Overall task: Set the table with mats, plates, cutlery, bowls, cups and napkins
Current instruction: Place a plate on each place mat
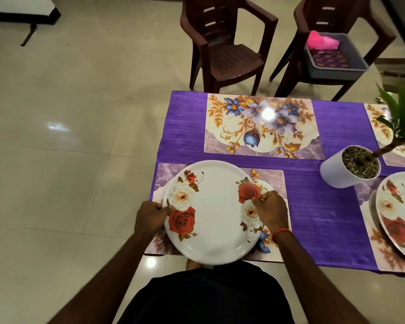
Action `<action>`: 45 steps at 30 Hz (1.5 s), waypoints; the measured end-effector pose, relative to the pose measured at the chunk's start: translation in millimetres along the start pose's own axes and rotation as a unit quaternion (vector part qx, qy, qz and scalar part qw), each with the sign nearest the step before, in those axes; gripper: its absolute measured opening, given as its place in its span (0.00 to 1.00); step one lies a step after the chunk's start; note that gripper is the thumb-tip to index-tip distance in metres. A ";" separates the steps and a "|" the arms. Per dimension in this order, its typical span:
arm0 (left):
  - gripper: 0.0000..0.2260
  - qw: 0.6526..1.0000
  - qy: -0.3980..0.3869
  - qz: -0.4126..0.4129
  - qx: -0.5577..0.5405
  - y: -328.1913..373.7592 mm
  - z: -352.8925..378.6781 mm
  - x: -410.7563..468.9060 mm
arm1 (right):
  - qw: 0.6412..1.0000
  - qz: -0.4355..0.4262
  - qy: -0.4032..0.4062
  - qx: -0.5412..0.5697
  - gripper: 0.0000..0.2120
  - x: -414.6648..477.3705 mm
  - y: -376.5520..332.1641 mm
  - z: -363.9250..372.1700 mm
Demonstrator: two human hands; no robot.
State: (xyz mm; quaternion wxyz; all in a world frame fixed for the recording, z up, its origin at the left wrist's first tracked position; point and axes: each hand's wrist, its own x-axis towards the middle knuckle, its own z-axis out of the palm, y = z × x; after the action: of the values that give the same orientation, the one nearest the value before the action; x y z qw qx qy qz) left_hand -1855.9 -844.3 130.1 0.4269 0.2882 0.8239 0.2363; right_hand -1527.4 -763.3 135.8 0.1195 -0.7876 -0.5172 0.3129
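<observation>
A large white plate with red and white roses [214, 211] is over the near floral mat [275, 183] at the table's near left corner, its front rim jutting past the table edge. My left hand [150, 217] grips its left rim and my right hand [270, 210] grips its right rim, thumbs on top. A bare floral mat [262, 127] lies across the table. At the right edge, a second rose plate [398, 216] lies on another mat [369, 232]. A fourth mat [379, 127] shows at the far right.
The table wears a purple cloth [313, 206]. A white pot with a green plant [346, 169] stands at mid right. Two brown plastic chairs [225, 47] stand beyond the table; the right one holds a grey bin [337, 66] with a pink cloth [320, 40]. Tiled floor lies to the left.
</observation>
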 end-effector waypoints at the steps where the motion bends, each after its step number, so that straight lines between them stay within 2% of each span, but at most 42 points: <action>1: 0.11 1.000 0.003 0.000 0.004 0.1 0.4 0.0 | 1.000 0.009 -0.013 0.002 0.17 0.8 -1.9 -1.1; 9: 0.11 0.999 0.044 -0.017 0.016 4.0 7.4 -10.3 | 0.998 0.035 -0.049 0.017 0.17 2.0 -5.5 -6.1; 28: 0.11 0.988 0.132 -0.025 -0.081 15.2 -33.1 -49.1 | 0.982 -0.078 -0.091 0.149 0.11 5.5 -53.5 -22.9; 34: 0.12 0.978 0.153 -0.038 -0.139 0.2 -63.7 -55.3 | 0.975 -0.085 -0.110 0.174 0.10 -9.2 -83.4 -4.8; 38: 0.11 0.971 0.141 -0.040 -0.189 -13.0 -92.6 -50.9 | 0.976 -0.083 -0.104 0.170 0.10 -19.6 -108.6 11.0; 45: 0.09 0.967 0.125 -0.035 -0.221 -49.6 -181.4 -20.8 | 0.974 -0.086 -0.076 0.194 0.08 -63.2 -177.6 73.3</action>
State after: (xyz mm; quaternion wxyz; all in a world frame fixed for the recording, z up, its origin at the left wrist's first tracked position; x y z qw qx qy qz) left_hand -2012.0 -920.1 205.4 0.3817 0.1260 0.8074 0.4319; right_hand -1721.0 -751.9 193.1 0.2564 -0.6759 -0.5200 0.4550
